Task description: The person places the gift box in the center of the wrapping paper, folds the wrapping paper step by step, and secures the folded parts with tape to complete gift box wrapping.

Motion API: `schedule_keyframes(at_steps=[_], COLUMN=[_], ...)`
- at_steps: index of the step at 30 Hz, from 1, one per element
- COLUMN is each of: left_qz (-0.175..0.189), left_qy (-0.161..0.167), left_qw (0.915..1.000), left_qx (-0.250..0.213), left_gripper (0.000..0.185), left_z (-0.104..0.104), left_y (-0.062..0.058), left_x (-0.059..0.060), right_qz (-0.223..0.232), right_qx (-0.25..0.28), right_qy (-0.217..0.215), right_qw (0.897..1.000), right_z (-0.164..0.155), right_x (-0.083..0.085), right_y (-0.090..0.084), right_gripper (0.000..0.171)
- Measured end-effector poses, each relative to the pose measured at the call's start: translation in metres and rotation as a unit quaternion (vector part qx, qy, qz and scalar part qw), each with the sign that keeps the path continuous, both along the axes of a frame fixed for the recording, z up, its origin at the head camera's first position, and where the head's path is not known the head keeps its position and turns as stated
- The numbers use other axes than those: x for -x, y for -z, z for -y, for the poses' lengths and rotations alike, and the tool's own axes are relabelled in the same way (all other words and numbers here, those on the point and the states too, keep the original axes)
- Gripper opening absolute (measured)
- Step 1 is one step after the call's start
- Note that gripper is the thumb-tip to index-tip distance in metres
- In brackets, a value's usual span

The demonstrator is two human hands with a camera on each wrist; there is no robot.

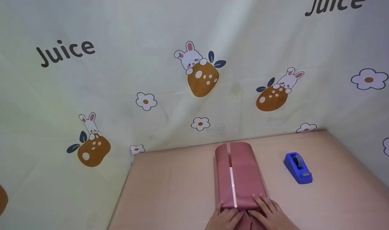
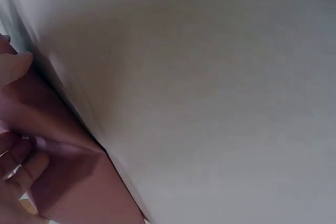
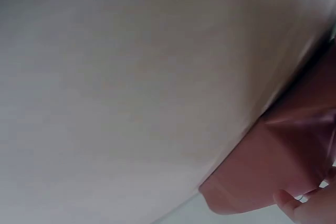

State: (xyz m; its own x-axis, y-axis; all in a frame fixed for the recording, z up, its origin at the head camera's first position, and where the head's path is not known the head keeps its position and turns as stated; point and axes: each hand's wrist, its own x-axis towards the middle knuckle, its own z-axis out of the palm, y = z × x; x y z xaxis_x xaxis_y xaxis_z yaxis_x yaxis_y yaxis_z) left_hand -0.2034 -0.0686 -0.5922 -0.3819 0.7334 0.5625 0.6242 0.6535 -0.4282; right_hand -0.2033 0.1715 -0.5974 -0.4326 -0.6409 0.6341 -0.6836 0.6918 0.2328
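Observation:
A long package in dusky pink wrapping paper [image 1: 245, 179] lies lengthwise on the table, its far end rounded. A pale strip [image 1: 233, 188] runs along its top seam. At the near end the paper is folded inward into creased flaps [image 1: 244, 220]. My left hand [image 1: 224, 218] holds the left side of this end, bent fingers against the folds. On the right, my right hand [image 1: 272, 214] grips the paper, some fingers on the top surface and others at the fold. Both wrist views show the flap [image 2: 89, 187] and fingertips on it; the palms are hidden.
A blue tape dispenser [image 1: 298, 169] stands on the table to the right of the package. The pinkish tabletop [image 1: 168, 185] extends to both sides. Behind and beside it hangs a pale curtain [image 1: 124, 80] printed with rabbits, fruit and flowers.

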Motion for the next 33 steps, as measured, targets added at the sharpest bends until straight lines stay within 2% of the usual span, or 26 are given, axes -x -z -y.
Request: schedule_keyframes(at_steps=[4,7,9,11,16,19,22,23,25,27,29,31,33], left_qz=[0.010,0.039,0.052,0.061,0.052,0.039,0.042,0.056,0.099,0.161,0.216,0.260,0.303], left_qy=[-0.014,-0.028,-0.032,-0.034,-0.034,-0.010,0.036,0.054,0.082,0.098,0.099,0.093,0.079], left_qw=[0.9998,0.9988,0.9981,0.9976,0.9980,0.9990,0.9982,0.9967,0.9909,0.9796,0.9658,0.9517,0.9384], left_qx=[-0.005,-0.001,-0.002,-0.003,-0.013,-0.020,-0.022,-0.023,-0.039,-0.070,-0.105,-0.134,-0.147], left_gripper=[0.048,0.050,0.049,0.049,0.040,0.027,0.022,0.020,0.018,0.014,0.011,0.015,0.019], left_z=[-0.005,-0.007,-0.007,-0.008,-0.011,-0.009,-0.002,0.000,0.005,0.009,0.013,0.015,0.017], left_y=[0.001,0.000,-0.001,-0.002,-0.002,-0.006,-0.020,-0.027,-0.041,-0.053,-0.063,-0.068,-0.071], left_x=[-0.002,-0.004,-0.005,-0.006,-0.006,-0.003,0.001,0.002,0.004,0.007,0.011,0.015,0.019], right_qz=[0.051,0.080,0.074,0.055,0.041,0.035,0.022,0.016,0.018,0.051,0.115,0.189,0.234], right_qx=[0.006,0.014,0.010,-0.001,0.007,0.026,0.053,0.061,0.075,0.085,0.090,0.092,0.088], right_qy=[0.019,0.022,0.022,0.016,0.005,-0.014,-0.051,-0.063,-0.080,-0.079,-0.058,-0.031,-0.009], right_qw=[0.998,0.996,0.997,0.998,0.999,0.999,0.997,0.996,0.994,0.992,0.988,0.977,0.968], right_z=[0.000,-0.001,-0.001,-0.001,0.000,0.001,0.000,-0.001,-0.002,-0.003,-0.003,-0.003,-0.003], right_x=[-0.005,-0.008,-0.008,-0.007,-0.005,-0.003,0.000,0.003,0.006,0.008,0.010,0.011,0.014], right_y=[-0.006,-0.010,-0.011,-0.011,-0.010,-0.015,-0.022,-0.025,-0.033,-0.043,-0.054,-0.065,-0.073], right_gripper=[0.059,0.053,0.047,0.048,0.054,0.044,0.029,0.024,0.021,0.022,0.025,0.026,0.024])
